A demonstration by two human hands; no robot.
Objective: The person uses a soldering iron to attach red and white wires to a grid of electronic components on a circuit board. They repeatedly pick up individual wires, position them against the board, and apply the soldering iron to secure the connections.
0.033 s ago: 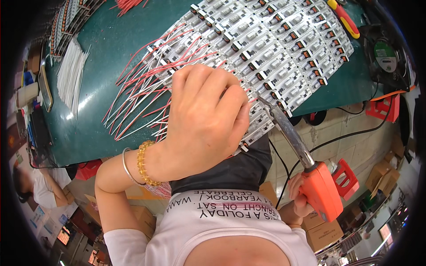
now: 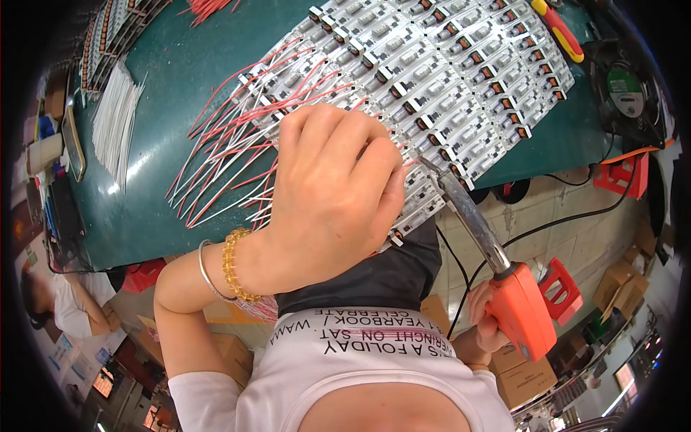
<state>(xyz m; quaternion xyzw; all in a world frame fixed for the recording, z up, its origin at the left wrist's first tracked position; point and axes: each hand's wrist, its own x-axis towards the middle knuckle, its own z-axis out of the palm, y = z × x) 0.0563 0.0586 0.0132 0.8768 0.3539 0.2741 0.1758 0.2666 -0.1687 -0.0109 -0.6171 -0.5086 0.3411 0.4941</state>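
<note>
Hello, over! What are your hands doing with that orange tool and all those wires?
Left hand pressed on boards, fingers curled. Right hand grips orange soldering iron, tip at board edge by left fingers. Wires fan left, nothing blocking.

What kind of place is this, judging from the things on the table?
Probably an electronics assembly workshop: rows of small white circuit boards with red and white wires on a green table, and an orange-handled soldering iron in the right hand.
</note>
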